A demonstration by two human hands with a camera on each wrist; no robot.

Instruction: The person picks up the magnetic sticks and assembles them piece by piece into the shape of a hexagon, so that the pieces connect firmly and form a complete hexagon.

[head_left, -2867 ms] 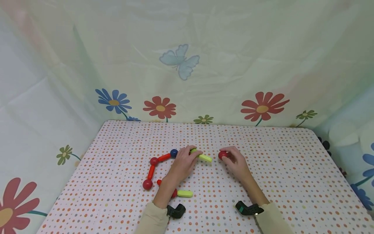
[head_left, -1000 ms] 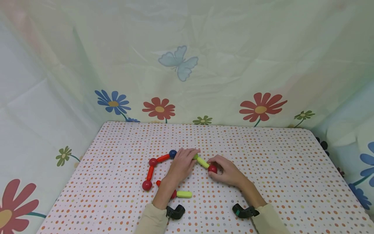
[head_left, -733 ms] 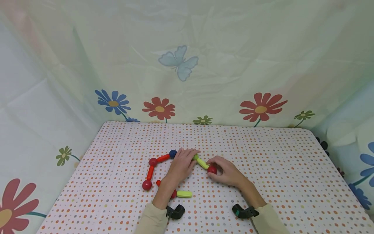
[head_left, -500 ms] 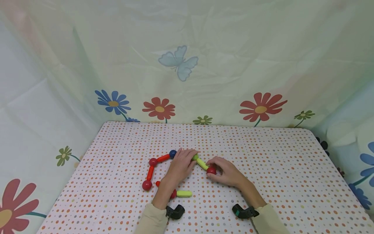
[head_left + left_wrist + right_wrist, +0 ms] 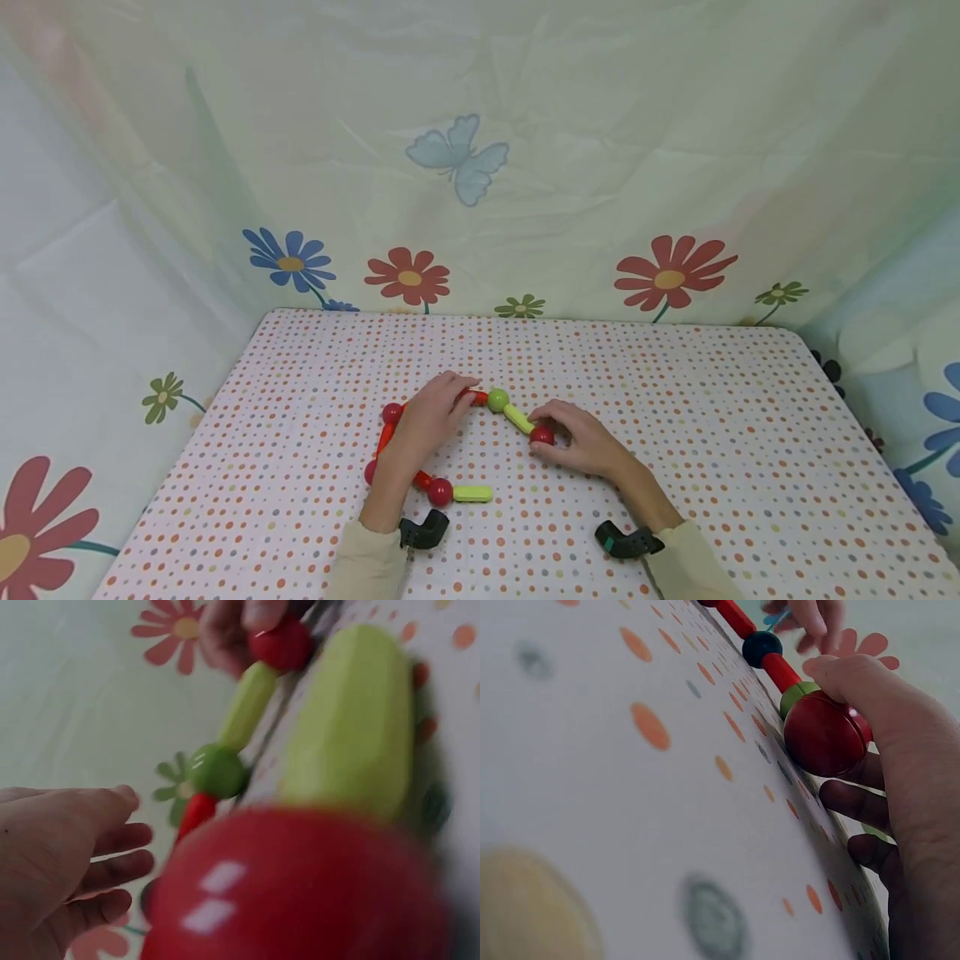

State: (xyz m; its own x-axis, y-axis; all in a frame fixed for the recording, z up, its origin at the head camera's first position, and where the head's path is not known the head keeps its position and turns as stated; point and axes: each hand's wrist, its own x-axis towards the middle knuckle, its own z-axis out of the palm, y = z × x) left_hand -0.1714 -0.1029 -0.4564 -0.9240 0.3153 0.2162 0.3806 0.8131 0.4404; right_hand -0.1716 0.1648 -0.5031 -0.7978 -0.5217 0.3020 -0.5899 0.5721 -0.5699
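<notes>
Since half a second ago the left hand (image 5: 431, 412) has slid toward 9 o'clock, uncovering the green ball (image 5: 497, 400); its grip lies loose and open over the red rod (image 5: 477, 397). Right hand (image 5: 581, 437) pinches the red ball (image 5: 542, 435) at the chain's near end on the desk (image 5: 712, 467). From that grip the yellow-green rod (image 5: 519, 418) runs toward 10 o'clock, so the right hand is nearer

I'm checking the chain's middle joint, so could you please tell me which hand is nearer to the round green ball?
Left. The left hand has its fingertips just beside the round green ball, while the right hand pinches the red ball one stick further along.
</notes>
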